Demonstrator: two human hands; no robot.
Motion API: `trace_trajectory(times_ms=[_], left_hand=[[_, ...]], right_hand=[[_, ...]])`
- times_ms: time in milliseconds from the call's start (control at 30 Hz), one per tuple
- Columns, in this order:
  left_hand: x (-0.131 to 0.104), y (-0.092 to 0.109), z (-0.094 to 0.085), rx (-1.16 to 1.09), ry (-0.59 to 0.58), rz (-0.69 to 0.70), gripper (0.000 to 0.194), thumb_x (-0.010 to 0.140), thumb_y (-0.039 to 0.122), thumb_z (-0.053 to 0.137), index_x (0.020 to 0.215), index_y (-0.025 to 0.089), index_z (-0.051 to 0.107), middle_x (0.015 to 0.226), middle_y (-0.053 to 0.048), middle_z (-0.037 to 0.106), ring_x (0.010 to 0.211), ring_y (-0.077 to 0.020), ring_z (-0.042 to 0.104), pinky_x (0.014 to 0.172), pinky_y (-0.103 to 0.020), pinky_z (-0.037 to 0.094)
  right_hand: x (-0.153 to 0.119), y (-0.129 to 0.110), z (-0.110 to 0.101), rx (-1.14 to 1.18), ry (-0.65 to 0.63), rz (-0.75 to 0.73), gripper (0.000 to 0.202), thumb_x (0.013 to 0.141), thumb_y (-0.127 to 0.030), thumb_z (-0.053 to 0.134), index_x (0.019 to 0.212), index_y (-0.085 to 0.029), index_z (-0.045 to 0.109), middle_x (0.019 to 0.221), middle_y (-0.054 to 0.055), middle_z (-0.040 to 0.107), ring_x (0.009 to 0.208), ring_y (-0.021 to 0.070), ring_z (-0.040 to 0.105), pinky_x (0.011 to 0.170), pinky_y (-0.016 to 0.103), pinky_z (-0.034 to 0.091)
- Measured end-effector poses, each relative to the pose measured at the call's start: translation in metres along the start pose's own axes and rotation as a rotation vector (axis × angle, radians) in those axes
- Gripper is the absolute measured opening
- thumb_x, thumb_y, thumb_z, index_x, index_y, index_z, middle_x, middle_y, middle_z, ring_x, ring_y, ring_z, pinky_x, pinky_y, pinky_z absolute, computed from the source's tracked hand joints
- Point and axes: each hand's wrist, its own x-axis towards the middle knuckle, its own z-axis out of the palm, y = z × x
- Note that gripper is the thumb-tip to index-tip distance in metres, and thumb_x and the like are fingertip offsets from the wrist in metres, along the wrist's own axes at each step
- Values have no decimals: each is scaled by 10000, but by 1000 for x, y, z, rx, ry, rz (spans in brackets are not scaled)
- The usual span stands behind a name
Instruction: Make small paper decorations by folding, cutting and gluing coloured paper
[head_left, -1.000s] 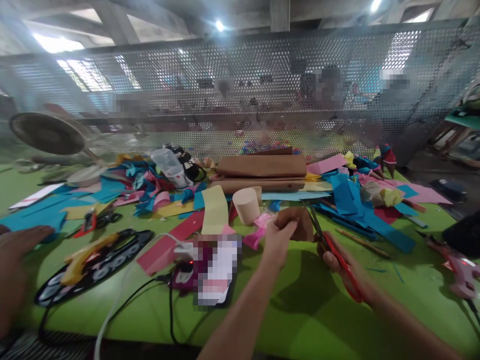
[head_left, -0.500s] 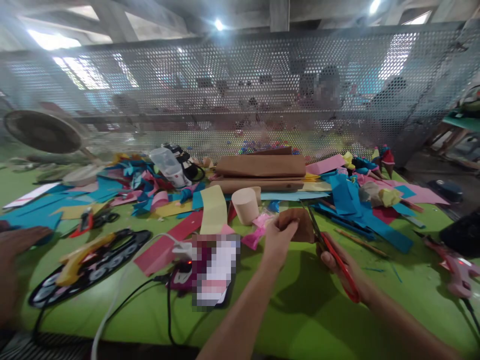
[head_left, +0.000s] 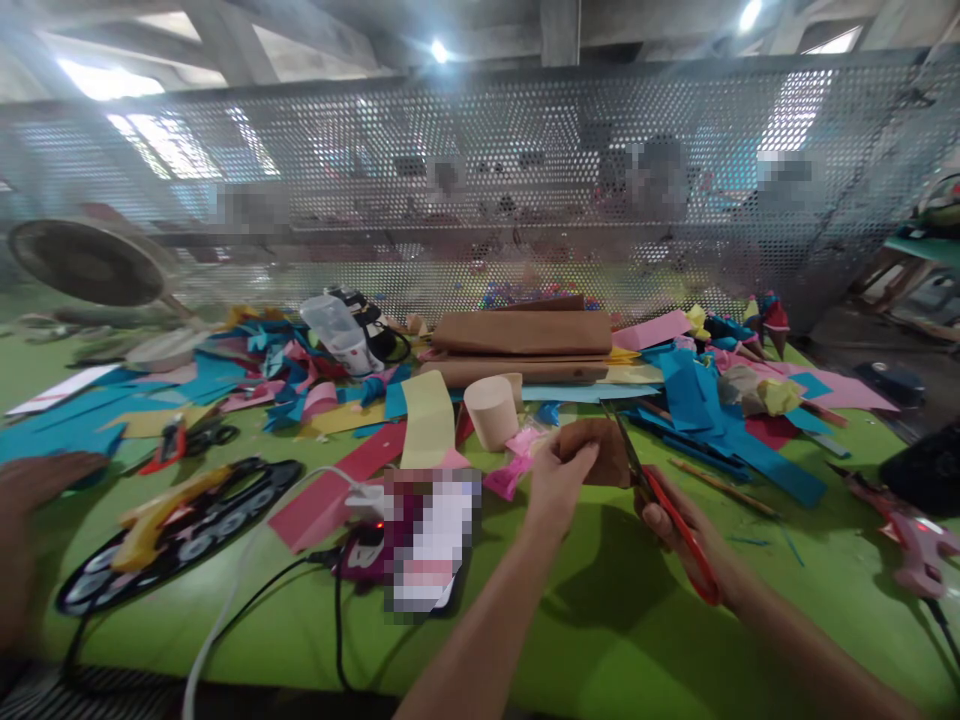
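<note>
Left hand [head_left: 556,480] is pinching brown paper [head_left: 611,458], which is projecting toward the right hand [head_left: 699,522]; that one is gripping scissors [head_left: 664,495] beside the paper's edge

You face glare from ceiling lamps [head_left: 440,50] and windows [head_left: 161,145]; haze softens the mesh screen [head_left: 517,150], and a soft shadow [head_left: 615,570] darkens your green table [head_left: 637,665] (the outer edges look stretched).

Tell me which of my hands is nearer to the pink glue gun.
Right. Your right hand, holding the red-handled scissors, is left of the pink glue gun; your left hand, pinching the brown paper, is farther left, past the right hand.
</note>
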Motion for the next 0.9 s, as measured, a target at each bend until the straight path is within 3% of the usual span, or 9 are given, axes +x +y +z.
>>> trace_trajectory(times_ms=[133, 267, 467, 700, 900], left_hand=[[0, 1, 1, -26, 13, -13, 318, 643, 320, 849, 888, 145, 747, 832, -50, 759, 748, -189, 697, 733, -300, 557], [-1, 1, 2, -10, 12, -17, 314, 649, 320, 842, 889, 140, 748, 848, -56, 764, 758, -190, 698, 734, -298, 556], [0, 0, 0, -25, -1, -30, 377, 648, 349, 853, 936, 129, 750, 907, -82, 777, 809, -214, 717, 773, -326, 577], [2, -4, -2, -43, -3, -44, 378, 641, 351, 862, 936, 137, 762, 915, -83, 784, 826, -225, 725, 775, -335, 584], [-1, 0, 1, -33, -3, -37, 336, 662, 337, 843, 920, 138, 759, 882, -67, 783, 793, -203, 722, 752, -306, 576]], right_hand=[[-1, -5, 1, 12, 8, 6, 654, 803, -674, 686, 1304, -254, 654, 1197, 105, 703, 1180, 310, 616, 1036, 420, 497], [-3, -8, 2, 23, 37, 44, 669, 785, -672, 704, 1287, -230, 665, 977, 86, 707, 1048, 305, 642, 887, 390, 569], [-2, -5, 0, -7, 37, 13, 631, 795, -674, 692, 1254, -241, 678, 1005, 81, 689, 995, 277, 633, 854, 369, 557], [-2, 4, -1, 57, 13, 37, 614, 828, -624, 695, 1296, -229, 647, 734, 31, 592, 781, 230, 611, 664, 305, 538], [-2, 6, -1, 79, 13, 78, 637, 820, -625, 703, 1308, -222, 628, 697, 11, 563, 708, 208, 586, 628, 296, 513]])
